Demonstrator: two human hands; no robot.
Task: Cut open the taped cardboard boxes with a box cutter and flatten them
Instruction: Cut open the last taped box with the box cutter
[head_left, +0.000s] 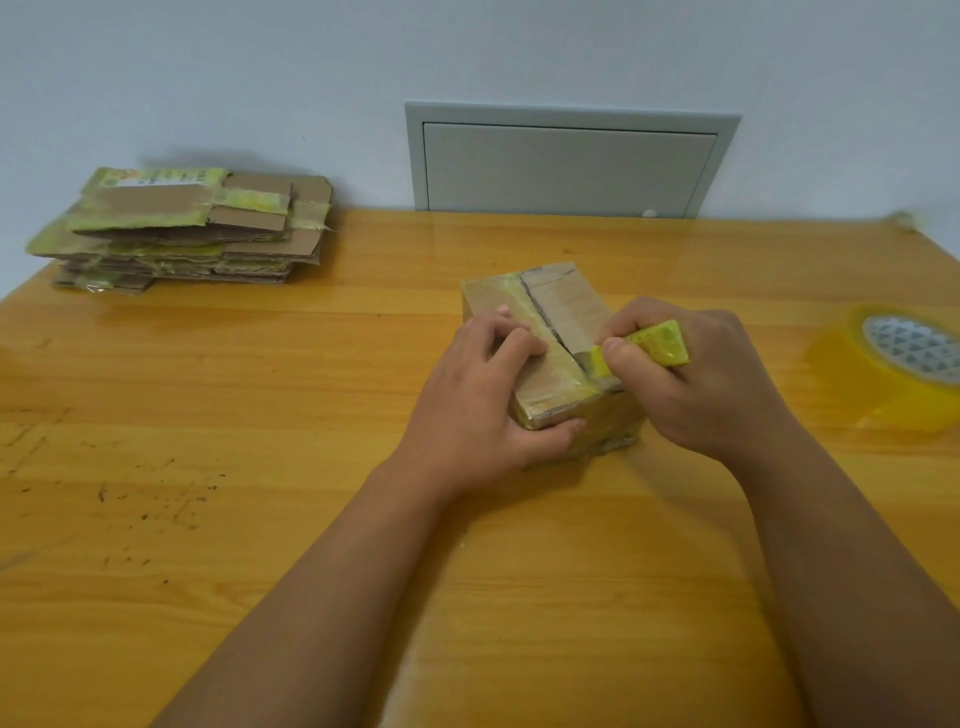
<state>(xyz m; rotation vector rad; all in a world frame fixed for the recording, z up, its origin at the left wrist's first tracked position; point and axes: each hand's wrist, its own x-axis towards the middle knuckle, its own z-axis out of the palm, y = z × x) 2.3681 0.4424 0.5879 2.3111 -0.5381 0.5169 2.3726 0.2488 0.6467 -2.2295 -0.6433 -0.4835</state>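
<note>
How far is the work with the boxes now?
Done: a stack of flattened boxes lies at the table's far left. In hand: the left hand steadies the box while the right hand draws the box cutter along its top seam. Left: finishing this cut and flattening it.

Yellow tape roll (906, 366) at right edge of wooden table (208, 467); grey wall panel (569, 166) behind.

One taped cardboard box (550, 358), standing. One yellow box cutter (657, 345). One stack of flattened boxes (182, 228); layer count not readable. One roll of clear tape (898, 374). Two hands: left hand (483, 410), right hand (691, 379). One wooden table (260, 519). One grey wall panel (571, 161).
</note>
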